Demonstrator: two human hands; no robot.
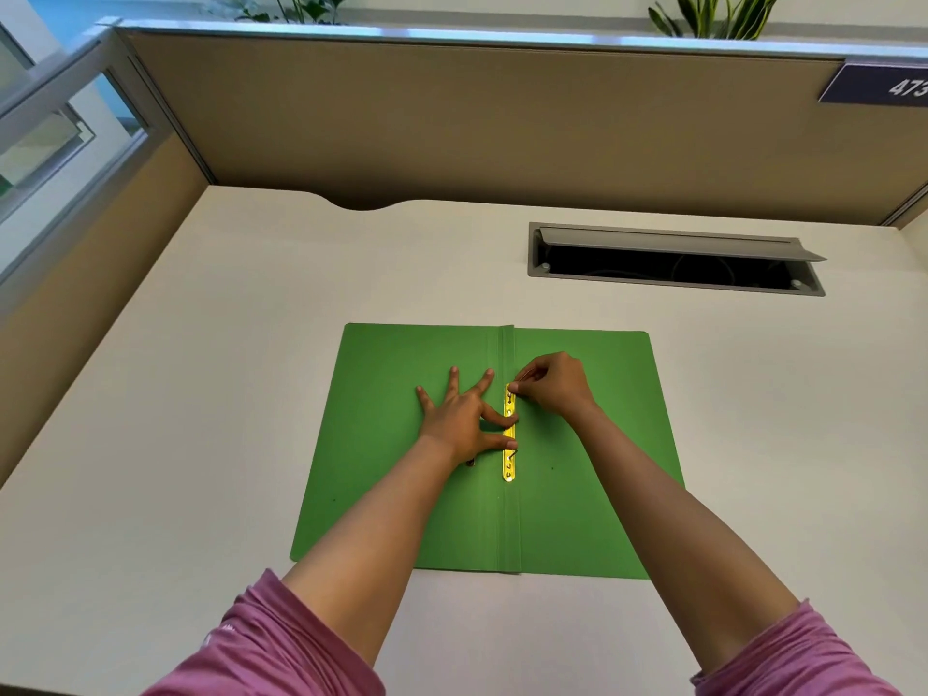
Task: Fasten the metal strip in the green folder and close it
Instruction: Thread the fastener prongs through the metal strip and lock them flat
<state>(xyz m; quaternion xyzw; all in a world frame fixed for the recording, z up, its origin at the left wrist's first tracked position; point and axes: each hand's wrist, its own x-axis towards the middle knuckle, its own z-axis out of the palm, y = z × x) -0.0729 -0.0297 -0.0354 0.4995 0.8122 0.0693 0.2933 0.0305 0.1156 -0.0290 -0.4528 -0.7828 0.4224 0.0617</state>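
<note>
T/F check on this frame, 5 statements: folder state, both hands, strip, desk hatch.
1. The folder lies open on the desk. True.
2. The left hand is lifted clear of the folder. False: it is spread flat on the left leaf, thumb and forefinger on the strip.
3. The right hand pinches at the strip's far end. True.
4. The strip lies across the right leaf, far from the spine. False: it runs along the spine fold at the centre.
5. The desk hatch is shut. False: its lid is tipped up and the dark opening shows.
</note>
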